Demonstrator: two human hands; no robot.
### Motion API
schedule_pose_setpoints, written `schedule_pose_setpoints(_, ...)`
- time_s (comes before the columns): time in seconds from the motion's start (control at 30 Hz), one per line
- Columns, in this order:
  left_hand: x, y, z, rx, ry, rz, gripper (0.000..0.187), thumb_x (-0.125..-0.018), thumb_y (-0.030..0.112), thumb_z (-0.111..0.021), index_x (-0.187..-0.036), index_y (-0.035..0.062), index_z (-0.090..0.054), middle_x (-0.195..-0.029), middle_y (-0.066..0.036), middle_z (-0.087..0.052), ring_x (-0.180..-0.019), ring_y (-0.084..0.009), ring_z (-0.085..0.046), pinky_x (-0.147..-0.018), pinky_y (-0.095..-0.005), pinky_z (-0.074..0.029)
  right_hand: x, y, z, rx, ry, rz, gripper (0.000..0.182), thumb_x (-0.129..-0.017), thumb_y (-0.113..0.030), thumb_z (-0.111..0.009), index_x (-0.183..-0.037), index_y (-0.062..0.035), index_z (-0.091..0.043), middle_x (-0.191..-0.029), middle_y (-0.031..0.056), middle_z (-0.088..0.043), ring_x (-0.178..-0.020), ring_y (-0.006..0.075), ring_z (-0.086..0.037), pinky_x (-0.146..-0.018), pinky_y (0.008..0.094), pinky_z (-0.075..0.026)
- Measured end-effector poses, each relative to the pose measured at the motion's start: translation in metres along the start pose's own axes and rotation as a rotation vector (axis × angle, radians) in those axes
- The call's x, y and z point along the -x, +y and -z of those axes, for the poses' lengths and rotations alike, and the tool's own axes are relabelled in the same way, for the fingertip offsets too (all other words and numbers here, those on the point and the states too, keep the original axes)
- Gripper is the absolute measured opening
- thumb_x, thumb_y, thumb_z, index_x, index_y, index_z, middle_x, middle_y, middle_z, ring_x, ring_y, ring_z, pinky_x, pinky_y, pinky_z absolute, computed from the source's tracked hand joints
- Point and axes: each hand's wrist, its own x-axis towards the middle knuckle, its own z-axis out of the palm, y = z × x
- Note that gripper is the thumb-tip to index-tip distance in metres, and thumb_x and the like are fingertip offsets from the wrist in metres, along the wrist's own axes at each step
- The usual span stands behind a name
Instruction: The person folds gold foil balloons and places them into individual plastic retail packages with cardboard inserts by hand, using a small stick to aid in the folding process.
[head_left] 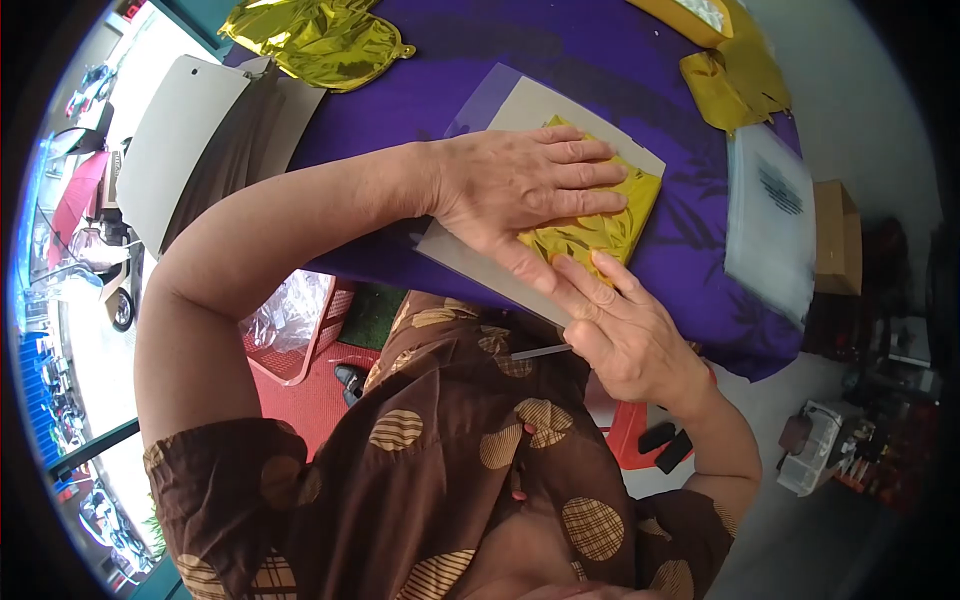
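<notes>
I see the left hand (pixel 535 190) pressed flat, fingers extended, on the wrinkled gold foil sheet (pixel 605 232), which lies over grey cardboard (pixel 470 262) on the purple-covered bench (pixel 690 235). The right hand (pixel 635 340) touches the foil's near edge; whether its grip is closed, I can't tell. A pink plastic basket (pixel 283 365) holds crumpled clear plastic (pixel 290 312).

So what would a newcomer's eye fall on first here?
Probably the shiny yellow foil under the left hand, which lies flat on it, with the right hand at its near edge. Next, perhaps, the purple cloth beneath, and the crumpled gold foil at the cloth's far left.
</notes>
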Motion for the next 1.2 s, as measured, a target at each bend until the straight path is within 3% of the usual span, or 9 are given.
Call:
schedule_pose_setpoints(0.17,0.000,-0.001,0.000,0.008,-0.055,0.012,0.096,-0.088,0.070,-0.048,-0.155,0.0058,-0.023,-0.158,-0.024,-0.023,-0.148,-0.0422,-0.018,-0.121,-0.0531,-0.015,0.001,0.000,-0.004,-0.026,0.035,0.007,0.011,-0.088,-0.005,-0.058,-0.081,-0.0020,-0.050,-0.135,0.0213,-0.058,-0.133,0.0356,-0.050,-0.113,0.0540,-0.036)
schedule_pose_setpoints(0.37,0.001,-0.003,0.003,0.017,-0.082,-0.031,0.095,-0.090,0.065,-0.052,-0.157,0.0080,-0.016,-0.160,-0.022,-0.017,-0.150,-0.0406,-0.014,-0.122,-0.0548,-0.012,0.002,0.000,-0.005,-0.043,0.051,0.007,0.010,-0.087,-0.004,-0.059,-0.082,-0.0005,-0.050,-0.134,0.0220,-0.058,-0.131,0.0369,-0.052,-0.111,0.0542,-0.038)
schedule_pose_setpoints(0.67,-0.002,0.006,0.015,-0.186,-0.151,-0.002,0.095,-0.090,0.070,-0.044,-0.157,0.0080,-0.015,-0.162,-0.020,-0.016,-0.152,-0.0358,-0.011,-0.122,-0.0560,-0.006,0.006,0.001,-0.004,-0.101,0.070,-0.004,0.009,-0.088,-0.006,-0.059,-0.090,0.0022,-0.055,-0.136,0.0222,-0.057,-0.132,0.0379,-0.050,-0.112,0.0536,-0.038)
schedule_pose_setpoints(0.87,-0.020,0.037,0.051,-0.119,-0.307,0.209,0.073,-0.093,0.041,-0.057,-0.150,0.0021,-0.034,-0.161,-0.021,-0.019,-0.152,-0.0373,-0.010,-0.123,-0.0509,-0.009,0.009,0.000,-0.003,-0.162,0.054,-0.010,0.013,-0.089,-0.009,-0.058,-0.093,0.0034,-0.055,-0.141,0.0251,-0.052,-0.137,0.0389,-0.043,-0.117,0.0514,-0.032)
schedule_pose_setpoints(0.9,-0.019,0.035,0.047,-0.017,-0.247,0.201,0.067,-0.091,0.026,-0.058,-0.148,-0.0010,-0.036,-0.161,-0.022,-0.020,-0.152,-0.0382,-0.010,-0.124,-0.0486,-0.011,0.010,0.000,-0.005,-0.162,0.065,-0.008,0.012,-0.089,-0.008,-0.058,-0.092,0.0034,-0.055,-0.140,0.0255,-0.052,-0.138,0.0389,-0.043,-0.117,0.0508,-0.031)
schedule_pose_setpoints(1.0,-0.024,0.033,0.025,0.210,0.013,0.276,0.061,-0.095,0.025,-0.053,-0.147,-0.0019,-0.037,-0.161,-0.023,-0.020,-0.152,-0.0385,-0.009,-0.123,-0.0489,-0.012,0.011,0.003,-0.008,-0.164,0.088,0.006,0.011,-0.089,-0.007,-0.057,-0.091,0.0036,-0.055,-0.139,0.0264,-0.052,-0.138,0.0390,-0.042,-0.118,0.0493,-0.030)
schedule_pose_setpoints(1.03,-0.028,0.035,0.020,0.234,0.006,0.294,0.060,-0.103,0.036,-0.042,-0.152,0.0029,-0.031,-0.161,-0.022,-0.018,-0.152,-0.0380,-0.008,-0.123,-0.0502,-0.009,0.011,0.003,-0.008,-0.168,0.093,0.013,0.011,-0.089,-0.007,-0.057,-0.091,0.0038,-0.056,-0.139,0.0264,-0.052,-0.138,0.0391,-0.042,-0.118,0.0490,-0.030)
schedule_pose_setpoints(1.17,-0.032,0.042,-0.004,0.061,-0.071,0.342,0.077,-0.101,0.064,-0.016,-0.159,0.0131,-0.016,-0.163,-0.019,-0.016,-0.152,-0.0361,-0.007,-0.123,-0.0504,-0.003,0.012,0.003,-0.005,-0.259,0.075,-0.016,0.012,-0.084,-0.003,-0.064,-0.088,0.0037,-0.055,-0.140,0.0268,-0.051,-0.134,0.0430,-0.045,-0.114,0.0530,-0.034)
schedule_pose_setpoints(1.2,-0.032,0.041,-0.005,0.060,-0.067,0.343,0.077,-0.101,0.064,-0.016,-0.159,0.0133,-0.016,-0.163,-0.019,-0.016,-0.152,-0.0362,-0.007,-0.123,-0.0506,-0.003,0.012,0.004,-0.005,-0.261,0.089,0.000,0.012,-0.084,-0.004,-0.065,-0.089,0.0035,-0.056,-0.139,0.0266,-0.052,-0.134,0.0432,-0.046,-0.113,0.0531,-0.034)
